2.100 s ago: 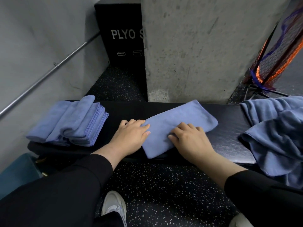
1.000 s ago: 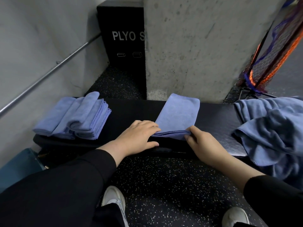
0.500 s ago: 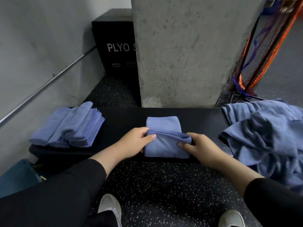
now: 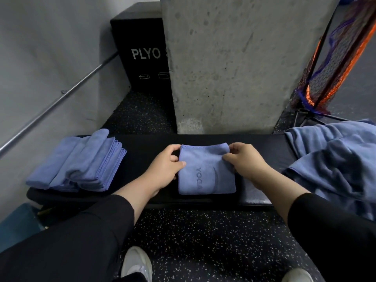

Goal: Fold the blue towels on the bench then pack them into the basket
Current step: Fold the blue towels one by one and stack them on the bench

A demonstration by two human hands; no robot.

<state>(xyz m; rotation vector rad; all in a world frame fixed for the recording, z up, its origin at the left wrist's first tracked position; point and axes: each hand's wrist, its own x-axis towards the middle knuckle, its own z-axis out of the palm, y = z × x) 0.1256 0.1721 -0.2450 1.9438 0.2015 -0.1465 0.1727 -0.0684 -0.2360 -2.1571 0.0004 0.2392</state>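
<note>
Single view, head-worn camera, wide-angle. Looks forward and steeply down from above wearer's arms. Desk [image 4: 142, 145] runs across mid-frame, close, within arm's reach. Left hand [image 4: 165, 166] and right hand [image 4: 245, 159] near centre. Wearer's shoes [image 4: 136, 265] at bottom edge, concrete pillar [image 4: 234, 62] straight ahead, wall rail [image 4: 61, 94] at left. Straight edges bow toward frame borders. No second view.

Bare bench [image 4: 142, 147] lies open between the stack of folded towels [image 4: 81, 161] at the left end and the small folded towel [image 4: 205, 171] in the middle. To the right, a narrower strip of bench separates that towel from the heap of unfolded towels [image 4: 333, 159]. Behind the bench, a concrete pillar [image 4: 234, 64] blocks reach straight ahead.
</note>
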